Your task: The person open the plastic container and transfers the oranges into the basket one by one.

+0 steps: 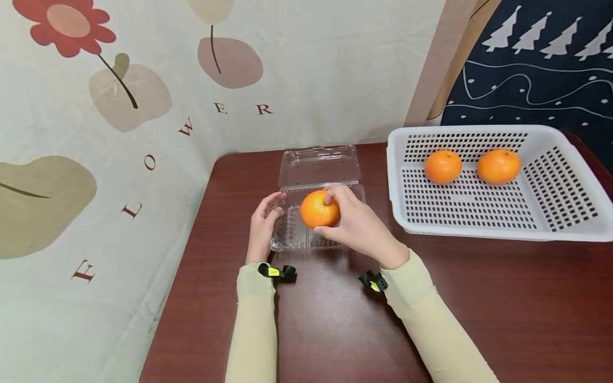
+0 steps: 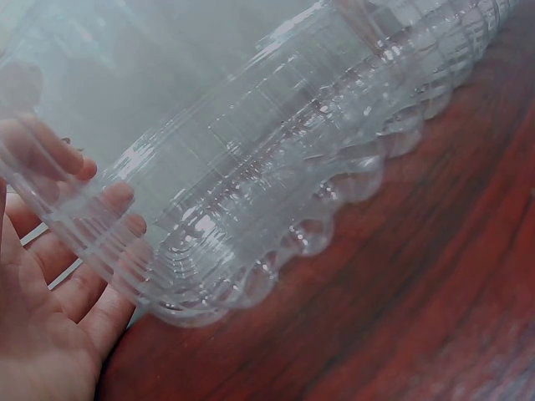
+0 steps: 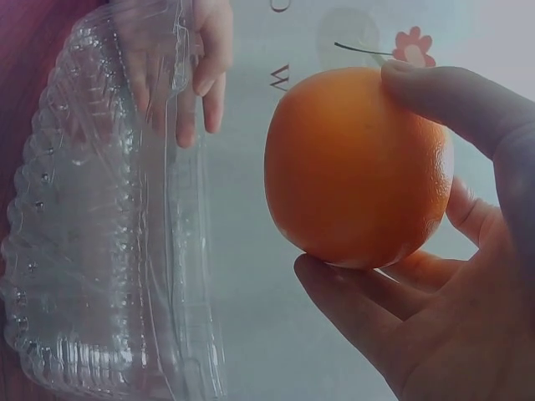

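Note:
My right hand [image 1: 361, 226] grips an orange [image 1: 317, 210] between thumb and fingers, holding it above a clear plastic clamshell box [image 1: 306, 242]. In the right wrist view the orange [image 3: 351, 167] is apart from the box [image 3: 84, 251], up in the air. The box lies on the table with its lid [image 1: 320, 166] folded back towards the wall. At the box's left side is my left hand [image 1: 261, 226], its fingers loosely bent. Seen in the left wrist view, that hand [image 2: 50, 292] lies along the outside of the box wall [image 2: 251, 175], some fingers showing through the plastic.
A white perforated basket [image 1: 399, 205] stands at the right, with two oranges, a left one [image 1: 442, 167] and a right one [image 1: 498, 166], inside. A printed cloth [image 1: 306, 69] hangs behind the dark red wooden table [image 1: 325, 324] and along its left edge.

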`<state>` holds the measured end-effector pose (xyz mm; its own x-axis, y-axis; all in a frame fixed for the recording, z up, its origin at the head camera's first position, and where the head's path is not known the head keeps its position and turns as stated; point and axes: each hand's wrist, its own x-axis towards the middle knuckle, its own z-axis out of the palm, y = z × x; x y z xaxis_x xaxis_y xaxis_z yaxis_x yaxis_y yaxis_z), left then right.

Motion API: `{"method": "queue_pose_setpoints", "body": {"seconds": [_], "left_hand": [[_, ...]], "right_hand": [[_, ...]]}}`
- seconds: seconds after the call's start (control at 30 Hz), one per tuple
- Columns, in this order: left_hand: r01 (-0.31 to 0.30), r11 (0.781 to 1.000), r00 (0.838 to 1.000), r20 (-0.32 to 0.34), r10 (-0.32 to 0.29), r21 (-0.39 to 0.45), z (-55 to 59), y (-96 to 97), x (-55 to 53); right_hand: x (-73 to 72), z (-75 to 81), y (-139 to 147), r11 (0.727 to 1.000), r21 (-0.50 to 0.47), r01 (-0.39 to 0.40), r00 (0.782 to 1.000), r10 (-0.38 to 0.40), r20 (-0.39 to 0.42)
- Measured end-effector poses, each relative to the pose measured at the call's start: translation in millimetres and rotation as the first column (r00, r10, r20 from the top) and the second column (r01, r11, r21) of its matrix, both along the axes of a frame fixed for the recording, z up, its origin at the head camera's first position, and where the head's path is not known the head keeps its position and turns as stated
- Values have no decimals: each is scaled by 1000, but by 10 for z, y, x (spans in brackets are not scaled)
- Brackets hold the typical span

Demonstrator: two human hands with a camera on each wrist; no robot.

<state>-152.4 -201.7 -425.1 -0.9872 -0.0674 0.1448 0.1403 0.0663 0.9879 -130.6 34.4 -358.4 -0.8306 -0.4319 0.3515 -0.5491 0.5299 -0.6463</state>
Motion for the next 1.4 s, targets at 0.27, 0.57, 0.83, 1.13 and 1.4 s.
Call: {"method": "queue_pose_setpoints", "body": {"seconds": [0.27, 0.57, 0.83, 1.13, 1.4], "left_hand": [[4, 1000, 1000, 2, -4, 8, -8, -3, -7], [0, 1000, 1000, 5, 0, -1, -9, -2, -7], [1, 1000, 1000, 6, -1, 13, -27, -10, -15], [1, 1000, 1000, -3, -1, 15, -21, -5, -14], [-3, 1000, 1000, 3, 3, 10, -16, -4, -20]], "right_hand": [[8, 15, 21, 1000, 8, 9, 1000, -9, 19], [24, 64, 45, 1000, 5, 22, 999, -23, 32], [36, 116, 82, 999, -21, 25, 999, -24, 27], [32, 137, 133, 999, -31, 24, 1000, -24, -6], [27, 158, 186, 997, -55, 46, 999, -47, -17]]}}
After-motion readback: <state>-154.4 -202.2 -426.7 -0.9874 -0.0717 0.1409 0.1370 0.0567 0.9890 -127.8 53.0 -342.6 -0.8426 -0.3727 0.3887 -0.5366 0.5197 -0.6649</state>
